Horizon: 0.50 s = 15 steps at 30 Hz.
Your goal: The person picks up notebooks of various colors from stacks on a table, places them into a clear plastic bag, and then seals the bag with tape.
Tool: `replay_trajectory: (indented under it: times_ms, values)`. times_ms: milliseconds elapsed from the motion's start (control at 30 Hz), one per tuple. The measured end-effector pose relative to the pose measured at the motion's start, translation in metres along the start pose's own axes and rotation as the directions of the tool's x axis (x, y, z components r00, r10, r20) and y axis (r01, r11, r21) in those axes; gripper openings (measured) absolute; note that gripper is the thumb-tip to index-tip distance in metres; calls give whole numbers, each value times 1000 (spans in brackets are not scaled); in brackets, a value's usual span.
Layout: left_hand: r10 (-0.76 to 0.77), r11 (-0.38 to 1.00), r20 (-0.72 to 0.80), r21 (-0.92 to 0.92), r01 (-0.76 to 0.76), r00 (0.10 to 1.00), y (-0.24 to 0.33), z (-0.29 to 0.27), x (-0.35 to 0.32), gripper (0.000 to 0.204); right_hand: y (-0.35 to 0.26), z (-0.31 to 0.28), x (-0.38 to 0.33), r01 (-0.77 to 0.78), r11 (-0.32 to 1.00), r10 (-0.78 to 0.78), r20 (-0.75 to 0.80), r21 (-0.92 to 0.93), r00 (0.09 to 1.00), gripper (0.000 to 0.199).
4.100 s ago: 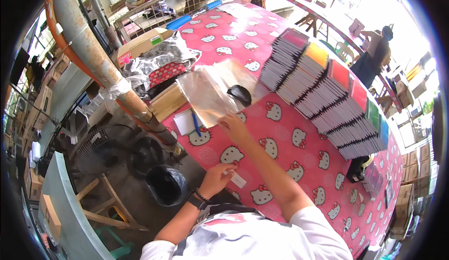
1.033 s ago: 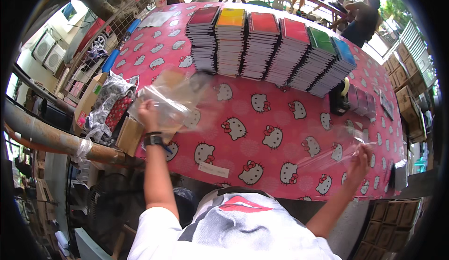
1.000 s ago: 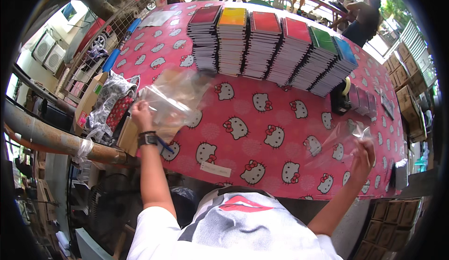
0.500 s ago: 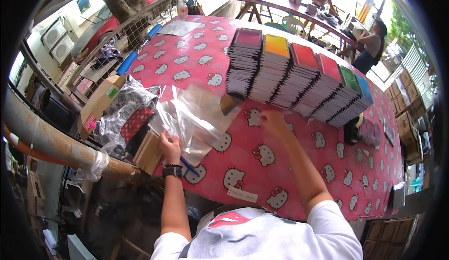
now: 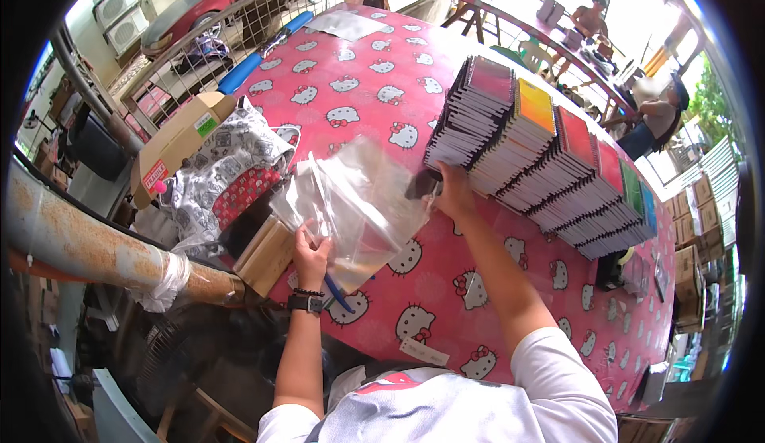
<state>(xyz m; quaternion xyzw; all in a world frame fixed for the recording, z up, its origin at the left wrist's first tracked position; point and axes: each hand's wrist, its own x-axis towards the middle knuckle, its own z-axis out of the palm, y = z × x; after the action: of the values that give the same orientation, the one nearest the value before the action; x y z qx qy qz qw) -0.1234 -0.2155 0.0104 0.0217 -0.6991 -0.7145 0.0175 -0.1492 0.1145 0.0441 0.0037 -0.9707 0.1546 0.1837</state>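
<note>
My left hand (image 5: 311,256) lies on the near left edge of a pile of clear plastic bags (image 5: 358,196), thumb and fingers apart. My right hand (image 5: 456,194) is at the foot of the leftmost notebook stack, fingers curled in beside a dark rounded object (image 5: 423,184) by the bags' right edge. What those fingers grip is hard to make out. Spiral notebooks stand in tall leaning stacks, with purple (image 5: 489,78), yellow (image 5: 535,107), red (image 5: 577,135), green and blue covers on top. A blue pen-like item (image 5: 339,293) lies partly under the bags.
A pink cartoon-cat cloth covers the table (image 5: 343,116). At left are an open cardboard box (image 5: 177,144), patterned fabric (image 5: 215,172), a wooden block (image 5: 264,260) and a rusty pipe (image 5: 88,236). A tape dispenser (image 5: 612,268) sits at right. Two people work at a far table.
My right hand has come left and forward to the foot of the leftmost stack. My left hand's thumb and fingers have spread on the bags. The view has shifted.
</note>
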Motion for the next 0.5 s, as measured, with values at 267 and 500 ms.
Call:
replay_trajectory:
  times_ms: [267, 500]
  values:
    - [672, 398, 386, 532, -748, 632, 66, 39, -19, 37, 3, -46, -61, -449, 748, 548, -73, 489, 833, 69]
    - [372, 877, -2, 329, -351, 928, 42, 46, 3, 30, -28, -86, -68, -453, 645, 661, -153, 615, 735, 54]
